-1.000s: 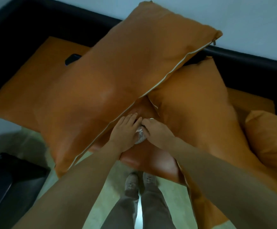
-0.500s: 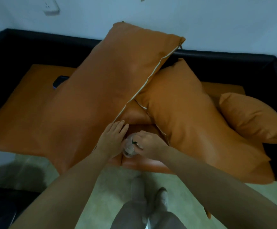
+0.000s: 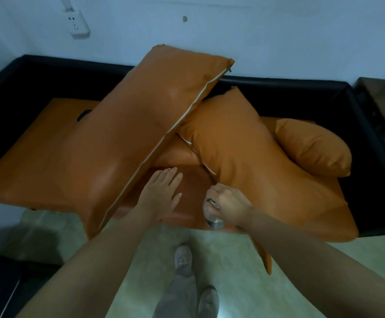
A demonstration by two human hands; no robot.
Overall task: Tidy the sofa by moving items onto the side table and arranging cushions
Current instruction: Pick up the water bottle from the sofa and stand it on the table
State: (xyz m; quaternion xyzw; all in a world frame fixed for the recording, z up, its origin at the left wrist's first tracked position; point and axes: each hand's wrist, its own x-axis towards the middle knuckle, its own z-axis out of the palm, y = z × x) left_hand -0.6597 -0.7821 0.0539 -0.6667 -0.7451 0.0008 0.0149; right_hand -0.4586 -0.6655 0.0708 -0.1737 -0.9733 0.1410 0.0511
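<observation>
Clear bottle [image 3: 212, 216] gripped under curled right hand [image 3: 229, 204] at sofa [image 3: 38, 161] edge; left hand [image 3: 161, 193] flat, fingers straight, beside it.

My forearms [image 3: 109, 253] are bare with no sleeves, and below them I wear grey trousers [image 3: 180, 294] and pale grey shoes [image 3: 183, 258].
</observation>
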